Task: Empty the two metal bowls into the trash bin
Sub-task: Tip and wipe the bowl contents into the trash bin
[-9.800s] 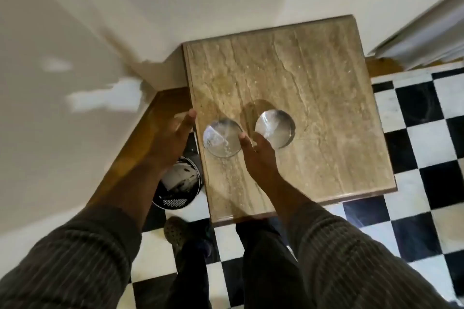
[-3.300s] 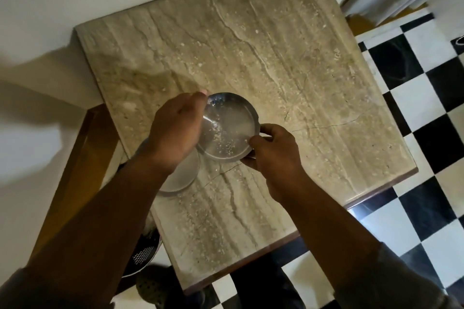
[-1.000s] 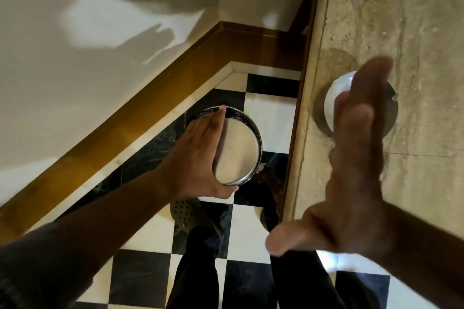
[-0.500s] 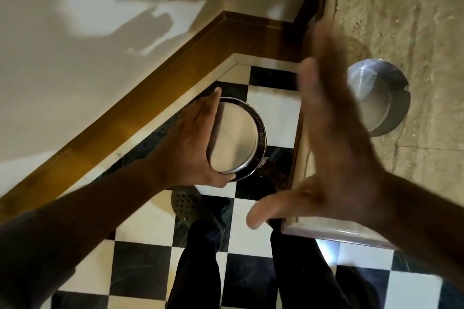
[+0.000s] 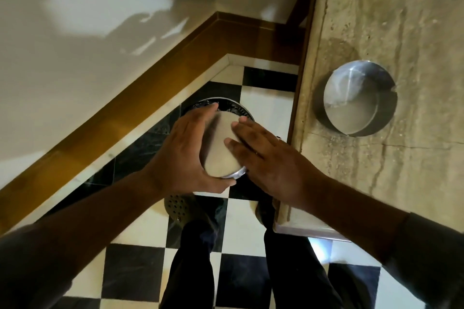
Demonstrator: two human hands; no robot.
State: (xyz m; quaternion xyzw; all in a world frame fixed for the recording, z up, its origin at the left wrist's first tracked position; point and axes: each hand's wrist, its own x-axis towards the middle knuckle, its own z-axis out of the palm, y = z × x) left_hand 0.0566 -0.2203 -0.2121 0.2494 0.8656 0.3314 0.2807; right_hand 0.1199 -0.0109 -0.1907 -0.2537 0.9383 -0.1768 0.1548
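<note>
Over the bin [image 5: 221, 105], left hand [image 5: 183, 155] grips upturned bowl [image 5: 221, 148] (right hand [image 5: 266, 158] flat).

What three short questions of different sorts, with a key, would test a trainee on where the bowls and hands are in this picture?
1. True or false: the left hand holds the upturned bowl above the trash bin.
2. The right hand's fingers rest on the bowl's: A) underside, B) inside, C) neither.
3. Fill in: the other bowl sits upright on the ____ table.

Key: 1 true; 2 A; 3 stone.
</note>
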